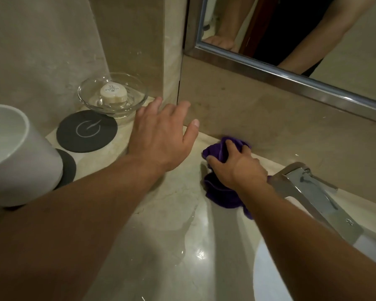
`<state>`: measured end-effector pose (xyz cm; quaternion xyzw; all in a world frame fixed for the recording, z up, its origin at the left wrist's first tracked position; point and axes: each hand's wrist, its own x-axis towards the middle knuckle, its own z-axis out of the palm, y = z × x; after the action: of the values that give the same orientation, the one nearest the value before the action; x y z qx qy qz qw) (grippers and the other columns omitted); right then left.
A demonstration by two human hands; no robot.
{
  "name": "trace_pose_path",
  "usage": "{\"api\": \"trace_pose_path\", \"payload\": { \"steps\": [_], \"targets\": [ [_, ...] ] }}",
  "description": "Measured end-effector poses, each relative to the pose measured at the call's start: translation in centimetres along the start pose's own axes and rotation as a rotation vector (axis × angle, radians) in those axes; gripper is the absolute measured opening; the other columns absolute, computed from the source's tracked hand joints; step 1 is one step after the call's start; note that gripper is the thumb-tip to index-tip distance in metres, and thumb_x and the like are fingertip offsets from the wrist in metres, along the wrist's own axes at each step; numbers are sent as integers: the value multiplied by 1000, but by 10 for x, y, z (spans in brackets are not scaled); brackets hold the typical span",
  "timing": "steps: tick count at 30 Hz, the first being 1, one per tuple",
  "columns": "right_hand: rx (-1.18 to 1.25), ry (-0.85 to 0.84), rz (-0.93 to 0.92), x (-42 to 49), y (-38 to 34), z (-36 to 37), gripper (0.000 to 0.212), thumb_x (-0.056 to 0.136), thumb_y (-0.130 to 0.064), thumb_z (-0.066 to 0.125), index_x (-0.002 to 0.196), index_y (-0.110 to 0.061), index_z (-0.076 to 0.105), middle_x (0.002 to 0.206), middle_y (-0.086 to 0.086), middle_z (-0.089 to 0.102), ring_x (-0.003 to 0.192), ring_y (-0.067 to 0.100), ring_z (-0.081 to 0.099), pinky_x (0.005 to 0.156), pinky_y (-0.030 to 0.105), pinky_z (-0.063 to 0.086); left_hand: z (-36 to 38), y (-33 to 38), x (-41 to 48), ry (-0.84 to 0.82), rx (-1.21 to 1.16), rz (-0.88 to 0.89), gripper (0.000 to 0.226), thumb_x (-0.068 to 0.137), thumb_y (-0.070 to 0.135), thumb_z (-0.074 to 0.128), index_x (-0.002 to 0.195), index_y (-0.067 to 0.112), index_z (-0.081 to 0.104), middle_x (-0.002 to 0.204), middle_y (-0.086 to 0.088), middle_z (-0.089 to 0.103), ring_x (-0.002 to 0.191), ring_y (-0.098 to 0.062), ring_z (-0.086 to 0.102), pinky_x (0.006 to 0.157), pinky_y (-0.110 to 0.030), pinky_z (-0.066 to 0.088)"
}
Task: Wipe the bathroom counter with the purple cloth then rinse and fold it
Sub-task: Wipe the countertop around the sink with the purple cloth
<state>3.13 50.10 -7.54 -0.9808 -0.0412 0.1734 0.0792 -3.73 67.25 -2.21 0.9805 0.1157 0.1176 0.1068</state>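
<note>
The purple cloth [220, 192] lies bunched on the beige marble counter [167, 235], close to the back wall and just left of the chrome faucet [315, 196]. My right hand [237, 166] grips the cloth from above, fingers curled into its folds. My left hand [161, 135] hovers over the counter to the left of the cloth, fingers spread and straight, holding nothing. Wet streaks shine on the counter in front of the cloth.
A glass dish with a round soap [113, 95] stands in the back left corner. Two dark round coasters [86, 131] lie beside it, and a white cup [15, 155] sits on the nearer one. The white basin [267, 276] is at lower right, a mirror [291, 40] above.
</note>
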Motion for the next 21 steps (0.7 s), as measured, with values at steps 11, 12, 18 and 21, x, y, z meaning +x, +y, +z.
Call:
{"api": "trace_pose_path", "payload": {
  "steps": [11,12,18,21],
  "targets": [
    [-228,258,-282,23,-26,35,63,100,-56,28,156,-29,24,148,14,43,125,40,49,97,48,43,3,0,4,72,-105,-20,70,91,55,10,140,22,47,132,-3,63,138,-32,41,108,-48,29],
    [-222,252,-307,24,-31,37,62,100,-56,28,156,-29,24,150,13,43,128,40,48,100,50,41,3,0,3,72,-108,-18,71,90,56,9,140,22,47,132,-2,63,138,-32,40,108,-48,28],
    [-40,177,-518,28,-86,36,57,93,-50,52,143,-27,41,139,4,55,130,34,48,111,54,36,-1,4,3,63,-104,-36,69,90,56,15,142,25,46,133,-2,63,139,-28,39,112,-46,26],
    [-12,118,-614,32,-92,35,61,89,-59,47,142,-29,41,138,1,57,129,36,50,107,56,41,-4,2,6,84,-132,-37,65,92,55,20,140,22,48,125,-6,66,130,-28,48,109,-45,32]
  ]
}}
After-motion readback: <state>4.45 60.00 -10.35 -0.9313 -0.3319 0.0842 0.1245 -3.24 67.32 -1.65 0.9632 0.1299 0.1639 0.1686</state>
